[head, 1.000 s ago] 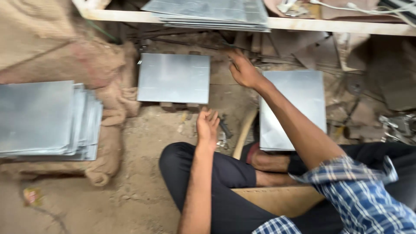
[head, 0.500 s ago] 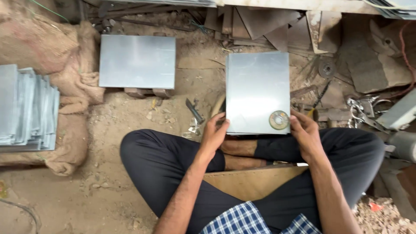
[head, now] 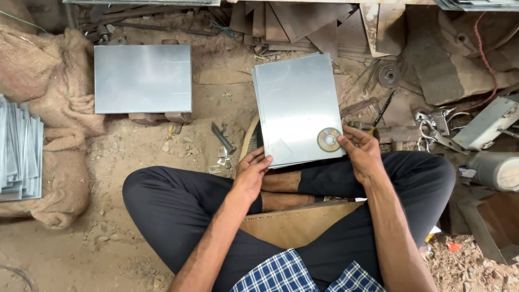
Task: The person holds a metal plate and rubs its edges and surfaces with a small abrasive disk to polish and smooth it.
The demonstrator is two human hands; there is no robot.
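Note:
I sit cross-legged on a dirt floor. A small stack of shiny metal sheets (head: 294, 103) lies in front of my legs, turned slightly. My left hand (head: 251, 173) grips its near left corner from below. At the near right edge my right hand (head: 362, 151) holds the stack, its fingertips touching a small round abrasive disc (head: 328, 139) that lies on the top sheet.
Another metal sheet (head: 142, 78) rests on blocks to the far left. A pile of several sheets (head: 20, 148) leans on burlap sacks at the left edge. Rusty plates, scrap, clamps (head: 432, 127) and a grey cylinder (head: 494, 170) crowd the right. A small tool (head: 222, 138) lies in the dirt.
The sheet stack has turned a little and shifted; both hands have closed on its near edge. Earlier my right hand reached far forward, then came back to the stack.

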